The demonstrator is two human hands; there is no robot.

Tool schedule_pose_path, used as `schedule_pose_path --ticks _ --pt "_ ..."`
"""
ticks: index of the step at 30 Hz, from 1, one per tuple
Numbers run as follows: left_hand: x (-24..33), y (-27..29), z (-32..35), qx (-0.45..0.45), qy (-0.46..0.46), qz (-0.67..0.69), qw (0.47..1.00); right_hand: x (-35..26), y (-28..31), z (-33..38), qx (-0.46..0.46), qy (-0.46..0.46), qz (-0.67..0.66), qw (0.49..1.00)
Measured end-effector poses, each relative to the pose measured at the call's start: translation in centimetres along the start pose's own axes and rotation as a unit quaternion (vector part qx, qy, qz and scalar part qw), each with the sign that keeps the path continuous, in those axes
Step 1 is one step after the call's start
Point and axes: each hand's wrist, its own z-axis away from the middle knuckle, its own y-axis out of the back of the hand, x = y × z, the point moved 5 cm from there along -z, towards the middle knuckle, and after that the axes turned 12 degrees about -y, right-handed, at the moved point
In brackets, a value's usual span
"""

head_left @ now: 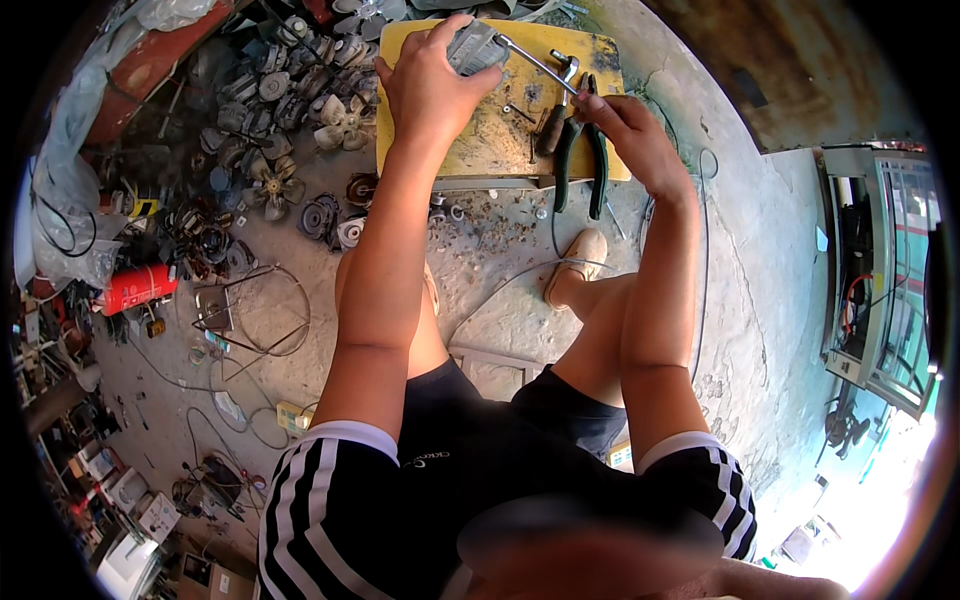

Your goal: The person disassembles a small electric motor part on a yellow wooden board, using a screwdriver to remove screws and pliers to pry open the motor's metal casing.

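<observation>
At the far side of the yellow work board (pixel 460 150), my left hand (pixel 432 85) is wrapped round a grey ribbed metal part (pixel 477 48), possibly a small motor housing. My right hand (pixel 635 135) grips the near end of a long, thin metal socket wrench (pixel 540 66). Its far end touches or nearly touches the grey part's right side; exact contact is hard to make out. Just left of my right hand lie a small hammer (pixel 553 125) with a dark handle and pliers (pixel 598 165) with black-green grips. A small bolt (pixel 519 112) rests on the board.
Left of the board is a heap of motor parts (pixel 275 85) and metal fan blades (pixel 345 120). Crumbs and small pieces litter the concrete floor (pixel 490 235) by my feet. A wire-frame stand (pixel 265 310), a red container (pixel 140 288) and cables lie left; a metal-framed cabinet (pixel 850 270) stands right.
</observation>
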Motion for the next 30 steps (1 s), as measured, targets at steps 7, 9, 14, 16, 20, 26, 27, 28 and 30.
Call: schedule_pose_path --ticks 7,9,14,16,20,26,27,28,30 --pt "0.1 0.0 -0.1 -0.003 0.008 0.000 1.000 -0.2 0.3 0.4 0.007 0.060 -0.035 0.998" --pt "-0.1 0.0 0.0 0.001 0.008 0.001 1.000 -0.7 0.1 0.7 0.001 0.006 -0.020 1.000" --pt "-0.1 0.0 0.0 0.001 0.010 0.005 1.000 0.3 0.0 0.1 -0.010 0.002 -0.017 1.000" --pt "0.0 -0.1 -0.1 0.002 0.006 0.006 1.000 0.8 0.7 -0.1 0.056 0.051 0.038 0.996" --pt "0.0 0.0 0.1 0.006 0.003 0.005 1.000 -1.0 0.3 0.9 0.026 0.040 -0.025 0.999" --pt "-0.2 -0.1 0.1 0.007 0.001 0.004 1.000 0.3 0.1 0.0 -0.007 -0.011 -0.023 1.000" --pt "-0.2 -0.1 0.0 0.007 0.004 0.005 1.000 0.6 0.2 -0.3 0.020 0.022 0.034 0.999" --pt "-0.2 -0.1 0.0 0.007 0.004 0.005 1.000 0.6 0.4 -0.3 0.047 0.055 0.091 0.993" --pt "-0.2 -0.1 0.0 0.007 0.006 0.006 1.000 0.5 0.5 -0.1 0.047 0.069 0.065 0.994"
